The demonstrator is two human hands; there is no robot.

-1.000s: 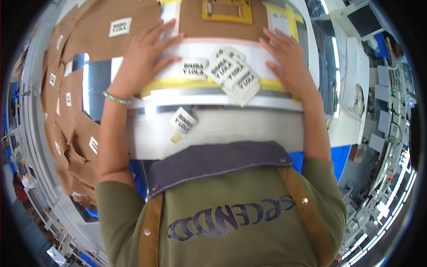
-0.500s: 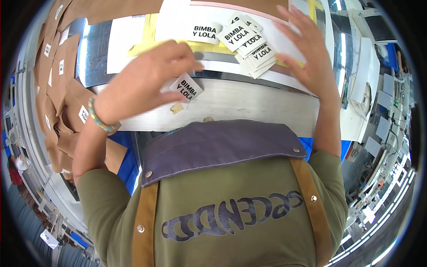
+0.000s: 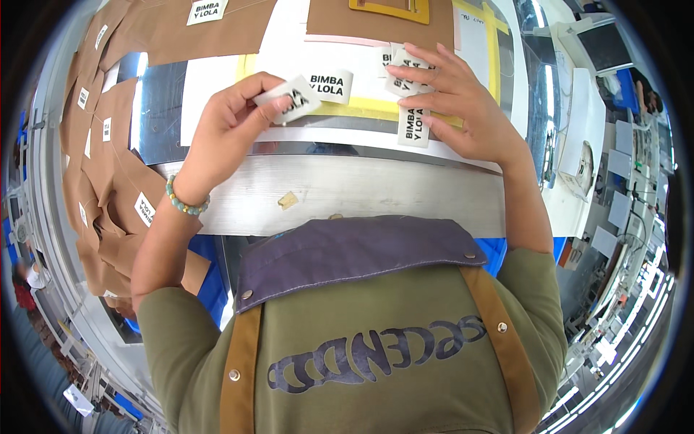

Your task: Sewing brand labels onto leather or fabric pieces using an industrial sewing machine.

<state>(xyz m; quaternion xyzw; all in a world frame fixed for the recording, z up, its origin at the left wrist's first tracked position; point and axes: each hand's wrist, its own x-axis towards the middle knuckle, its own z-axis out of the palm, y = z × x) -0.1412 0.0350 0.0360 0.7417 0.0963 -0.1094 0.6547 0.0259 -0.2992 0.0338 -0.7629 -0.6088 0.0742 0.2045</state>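
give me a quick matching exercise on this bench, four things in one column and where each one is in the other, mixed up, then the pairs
Things:
1. left hand
2. right hand
3. bead bracelet
4. small tan scrap

Places or states:
A. lying loose on the bare metal table edge
B. around the left wrist
C. pinching one white label off the surface
D. spread flat over a cluster of white labels

Pairs: 1-C, 2-D, 3-B, 4-A

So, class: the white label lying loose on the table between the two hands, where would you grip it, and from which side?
Take the label by its near edge, coming from the person's side with thumb and forefinger. It lies flat and apart from the pile under the right hand, so that edge looks free to pinch.
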